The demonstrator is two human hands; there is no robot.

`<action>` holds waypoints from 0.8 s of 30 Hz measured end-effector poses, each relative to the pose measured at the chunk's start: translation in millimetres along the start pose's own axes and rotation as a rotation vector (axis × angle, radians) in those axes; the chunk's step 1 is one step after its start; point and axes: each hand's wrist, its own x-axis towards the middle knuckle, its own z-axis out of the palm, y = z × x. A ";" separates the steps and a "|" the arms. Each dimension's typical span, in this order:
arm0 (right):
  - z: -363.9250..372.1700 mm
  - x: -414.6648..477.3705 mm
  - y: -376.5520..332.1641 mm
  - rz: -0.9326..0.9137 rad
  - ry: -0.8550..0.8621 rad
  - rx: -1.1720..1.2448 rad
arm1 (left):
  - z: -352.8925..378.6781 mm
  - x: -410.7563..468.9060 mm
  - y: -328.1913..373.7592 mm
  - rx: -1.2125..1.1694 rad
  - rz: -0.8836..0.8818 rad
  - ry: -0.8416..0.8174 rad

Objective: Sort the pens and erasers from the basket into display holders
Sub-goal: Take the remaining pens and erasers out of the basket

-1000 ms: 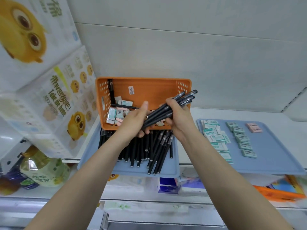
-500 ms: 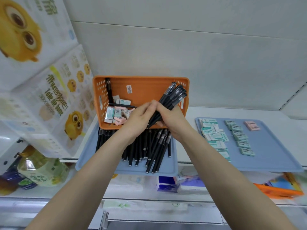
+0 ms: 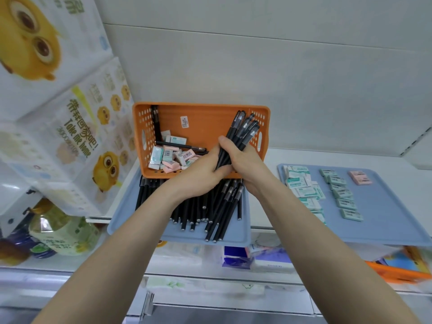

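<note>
An orange basket [image 3: 205,113] stands on the shelf, holding loose erasers [image 3: 168,157] and two black pens [image 3: 156,123]. Over its front right corner both hands hold one bundle of black pens [image 3: 243,129], caps pointing up and to the right. My left hand [image 3: 201,171] grips the bundle's lower part and my right hand [image 3: 243,160] wraps round its middle. In front of the basket a blue tray [image 3: 177,235] carries several black pens [image 3: 210,211] lying side by side. A second blue tray [image 3: 392,206] on the right holds rows of green erasers [image 3: 343,195] and a pink eraser [image 3: 360,177].
Large tissue packs with yellow owl prints [image 3: 70,127] crowd the left side. A bottle [image 3: 60,232] stands on the lower left shelf. Packaged goods [image 3: 257,258] and an orange item [image 3: 397,272] lie on the shelf below the trays. A white wall backs the shelf.
The pen bundle has swung from nearly flat to steeply upright in both hands. The hands have drawn closer together over the basket's front edge.
</note>
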 end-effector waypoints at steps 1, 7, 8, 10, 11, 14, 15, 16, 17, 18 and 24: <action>-1.2 0.6 -0.5 -0.003 -0.009 0.008 | -1.0 -1.0 2.0 0.027 -0.020 0.012; -6.4 1.8 -0.7 0.015 -0.048 0.226 | -3.5 -12.5 5.3 0.249 -0.060 0.057; -2.3 1.0 -0.4 0.002 -0.040 0.192 | -1.2 -12.5 3.8 0.267 -0.069 0.087; 5.0 1.3 -0.1 -0.039 -0.043 0.096 | 5.1 -12.9 -0.7 0.247 -0.061 0.158; 6.6 2.2 -1.1 -0.047 -0.065 0.050 | 8.3 -14.2 -2.3 0.218 -0.052 0.185; 5.0 5.8 -4.5 -0.048 -0.194 -0.048 | 9.8 -23.1 -7.7 0.176 -0.049 0.297; 3.9 6.1 -4.3 -0.050 -0.199 -0.094 | 8.4 -28.2 -9.4 0.177 -0.064 0.354; 2.6 8.2 -2.3 -0.053 -0.180 -0.148 | 6.2 -33.8 -12.3 0.182 -0.085 0.423; 1.6 8.6 -0.4 -0.067 -0.147 -0.207 | 3.5 -40.5 -16.3 0.198 -0.107 0.501; 0.7 9.8 2.6 -0.107 -0.115 -0.276 | 1.0 -47.8 -21.2 0.218 -0.133 0.575; 15.1 20.4 20.0 -0.528 -0.258 -0.997 | -3.7 -87.6 -45.5 0.341 -0.307 0.771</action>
